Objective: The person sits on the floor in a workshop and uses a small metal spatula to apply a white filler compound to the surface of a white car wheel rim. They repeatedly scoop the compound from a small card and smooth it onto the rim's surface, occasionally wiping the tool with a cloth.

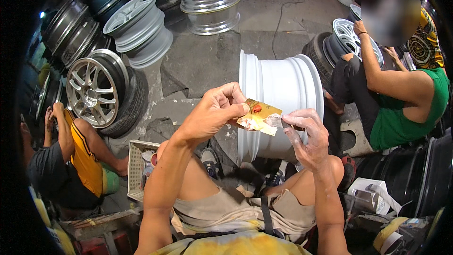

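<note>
Head view: left hand (214,112) pinching one card (270,112), right hand (311,138) one scraper (275,121); one white rim (279,78).

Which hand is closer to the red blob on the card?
Left. The left hand pinches the yellow card beside the red blob; the right hand is at the card's opposite end.

1. We get the floor (258,19) at moderate brightness mid-frame, sinking to near-black past its left and right edges.
2. Small bluish-white light spot (42,15) beyond the floor's far left corner; main source we can't place.
3. White wheel (278,85) reads brightest; chrome wheels (207,7) at the floor's far edge show streaky glare.
4. We have left hand (210,113), right hand (310,138) and yellow card (268,112) reasonably sharp.
5. Heavy blur patch (390,12) toward the floor's far right corner.
6. Fisheye: black corners, lines bend.
</note>
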A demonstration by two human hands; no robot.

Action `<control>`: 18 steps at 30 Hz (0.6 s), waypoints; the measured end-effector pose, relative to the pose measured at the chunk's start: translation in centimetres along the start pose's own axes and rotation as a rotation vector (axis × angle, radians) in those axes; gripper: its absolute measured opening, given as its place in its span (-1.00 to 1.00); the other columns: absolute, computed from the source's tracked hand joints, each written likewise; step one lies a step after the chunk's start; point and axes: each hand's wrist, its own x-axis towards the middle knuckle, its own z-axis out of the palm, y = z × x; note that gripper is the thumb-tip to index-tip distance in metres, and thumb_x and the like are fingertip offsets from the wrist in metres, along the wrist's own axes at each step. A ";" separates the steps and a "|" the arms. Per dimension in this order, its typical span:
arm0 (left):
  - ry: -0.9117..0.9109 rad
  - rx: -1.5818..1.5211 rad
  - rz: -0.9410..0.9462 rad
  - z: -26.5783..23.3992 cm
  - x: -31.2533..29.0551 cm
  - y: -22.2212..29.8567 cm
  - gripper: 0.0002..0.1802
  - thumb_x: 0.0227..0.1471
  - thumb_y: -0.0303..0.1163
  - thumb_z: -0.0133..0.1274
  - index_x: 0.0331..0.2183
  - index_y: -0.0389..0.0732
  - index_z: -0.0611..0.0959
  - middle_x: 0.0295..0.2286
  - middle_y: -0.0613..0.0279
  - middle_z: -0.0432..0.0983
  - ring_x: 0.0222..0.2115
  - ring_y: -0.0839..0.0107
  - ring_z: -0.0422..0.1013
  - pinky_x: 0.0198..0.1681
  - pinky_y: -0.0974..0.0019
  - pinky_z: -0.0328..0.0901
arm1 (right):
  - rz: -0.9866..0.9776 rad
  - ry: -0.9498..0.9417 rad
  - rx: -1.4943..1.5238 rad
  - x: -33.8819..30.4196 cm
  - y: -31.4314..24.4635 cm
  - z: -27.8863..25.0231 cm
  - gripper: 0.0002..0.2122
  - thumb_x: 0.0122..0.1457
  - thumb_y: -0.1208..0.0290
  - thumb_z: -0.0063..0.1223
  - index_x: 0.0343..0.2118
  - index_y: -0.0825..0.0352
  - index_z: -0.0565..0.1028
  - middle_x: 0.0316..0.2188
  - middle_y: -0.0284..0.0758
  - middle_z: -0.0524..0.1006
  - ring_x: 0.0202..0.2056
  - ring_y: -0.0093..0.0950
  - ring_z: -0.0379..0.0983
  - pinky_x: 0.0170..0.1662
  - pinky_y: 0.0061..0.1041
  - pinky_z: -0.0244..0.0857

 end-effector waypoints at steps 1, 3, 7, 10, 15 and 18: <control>-0.001 -0.024 -0.003 -0.1 -0.1 -0.1 -0.86 0.18 -0.50 0.13 -0.38 -0.23 0.48 -0.42 0.29 0.53 -0.40 0.58 0.51 -0.32 0.45 0.48 | 0.002 -0.003 0.002 -0.1 0.1 0.1 -0.75 0.09 0.66 0.24 -0.14 0.36 0.59 -0.20 -0.25 0.56 -0.15 -0.40 0.55 -0.14 -0.46 0.49; -0.008 -0.042 -0.012 0.0 -0.1 0.0 -0.86 0.18 -0.50 0.12 -0.38 -0.23 0.48 -0.41 0.26 0.54 -0.37 0.53 0.54 -0.29 0.42 0.51 | 0.004 -0.014 0.000 -0.2 0.4 0.0 -0.77 0.10 0.65 0.24 -0.15 0.36 0.60 -0.21 -0.25 0.56 -0.16 -0.40 0.55 -0.13 -0.45 0.49; 0.026 -0.044 -0.036 0.3 -0.2 0.3 -0.87 0.18 -0.51 0.11 -0.37 -0.24 0.47 -0.39 0.21 0.56 -0.33 0.43 0.58 -0.24 0.34 0.56 | 0.037 -0.037 -0.018 -0.3 0.8 -0.3 -0.79 0.10 0.64 0.24 -0.18 0.37 0.61 -0.25 -0.25 0.56 -0.18 -0.39 0.55 -0.14 -0.43 0.48; 0.031 0.011 -0.035 0.3 -0.3 0.5 -0.87 0.17 -0.52 0.12 -0.38 -0.24 0.48 -0.39 0.22 0.56 -0.37 0.51 0.55 -0.29 0.40 0.52 | 0.048 -0.057 -0.040 -0.5 1.0 -0.5 -0.80 0.09 0.65 0.23 -0.19 0.36 0.62 -0.26 -0.25 0.56 -0.20 -0.39 0.55 -0.16 -0.42 0.48; 0.073 0.151 0.029 -0.8 -0.1 0.1 -0.87 0.15 -0.50 0.14 -0.40 -0.23 0.50 -0.44 0.28 0.54 -0.47 0.63 0.48 -0.42 0.52 0.40 | 0.016 -0.036 -0.141 -0.6 0.9 -1.5 -0.79 0.08 0.67 0.22 -0.20 0.36 0.62 -0.28 -0.23 0.55 -0.23 -0.38 0.55 -0.18 -0.43 0.46; 0.067 0.176 0.011 -0.3 0.0 0.0 -0.86 0.14 -0.48 0.16 -0.42 -0.22 0.51 -0.48 0.33 0.52 -0.50 0.67 0.42 -0.46 0.54 0.32 | -0.032 0.039 -0.177 -0.5 0.2 -1.7 -0.79 0.07 0.68 0.22 -0.21 0.36 0.61 -0.27 -0.23 0.53 -0.25 -0.36 0.55 -0.19 -0.43 0.47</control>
